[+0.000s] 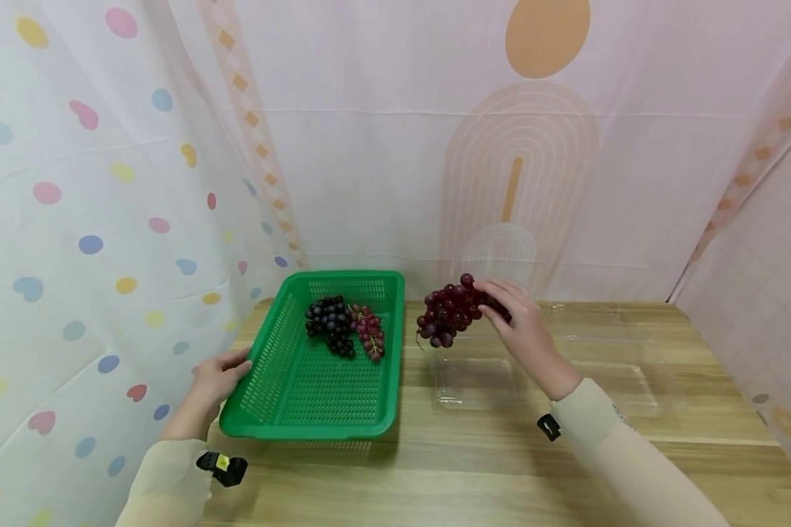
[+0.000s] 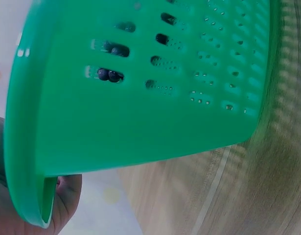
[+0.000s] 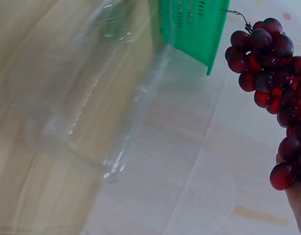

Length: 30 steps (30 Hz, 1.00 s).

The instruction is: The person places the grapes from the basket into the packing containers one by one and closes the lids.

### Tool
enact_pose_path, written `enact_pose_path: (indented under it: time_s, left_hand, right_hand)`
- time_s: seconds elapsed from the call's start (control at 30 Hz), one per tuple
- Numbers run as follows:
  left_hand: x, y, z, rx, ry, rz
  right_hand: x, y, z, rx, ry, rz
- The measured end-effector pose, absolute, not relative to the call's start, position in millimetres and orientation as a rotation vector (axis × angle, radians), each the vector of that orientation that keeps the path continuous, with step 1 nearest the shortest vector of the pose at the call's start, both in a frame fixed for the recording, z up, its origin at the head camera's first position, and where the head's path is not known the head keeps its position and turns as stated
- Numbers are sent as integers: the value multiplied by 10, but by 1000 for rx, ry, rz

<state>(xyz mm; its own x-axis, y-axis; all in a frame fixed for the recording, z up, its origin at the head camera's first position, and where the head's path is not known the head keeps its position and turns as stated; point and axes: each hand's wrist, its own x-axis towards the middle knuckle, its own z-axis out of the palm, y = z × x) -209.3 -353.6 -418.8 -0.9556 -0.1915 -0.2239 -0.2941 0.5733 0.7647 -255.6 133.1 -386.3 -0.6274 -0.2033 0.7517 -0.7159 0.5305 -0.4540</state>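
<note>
Above the wooden tabletop [image 1: 435,476], just to the right of the green basket [image 1: 313,395], we find the dark red grape bunch [image 1: 450,313], raised and apart from the basket rim; the right hand [image 1: 521,326] pinches it at its upper end between thumb and fingers, and a bare stem protrudes from the opposite end; the left hand [image 1: 217,375] grips the basket at its left rim, although we cannot tell how the fingers lie beneath the edge. We judge the handling to be partway: one bunch is lifted and not yet set down, while two lie placed inside the basket; whether the lifted bunch belongs to loading or unloading, we cannot tell. We note the basket contents as follows: the black grape bunch [image 1: 330,322] and, touching or just beside it, the smaller pinkish-red grape bunch [image 1: 369,333], both toward the far end of the perforated floor. To the right stand the near clear container [image 1: 477,380] and the far-right clear container [image 1: 613,384]; through both we see wood grain, and either could be a lid. Behind everything we observe the patterned curtain [image 1: 369,183].
</note>
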Motion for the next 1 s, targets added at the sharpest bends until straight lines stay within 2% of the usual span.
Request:
enact_pose_path:
  time_s: [0.4,1.0]
  left_hand:
    - [-2089,-3525,-4194,-424,2687,1334]
    - [-2085,-3518,-4193,-430,2687,1343]
  right_hand:
    - [-2433,1566,-4062,671,-2184,983]
    - [-2346,1607,-4345,662,-2307,993]
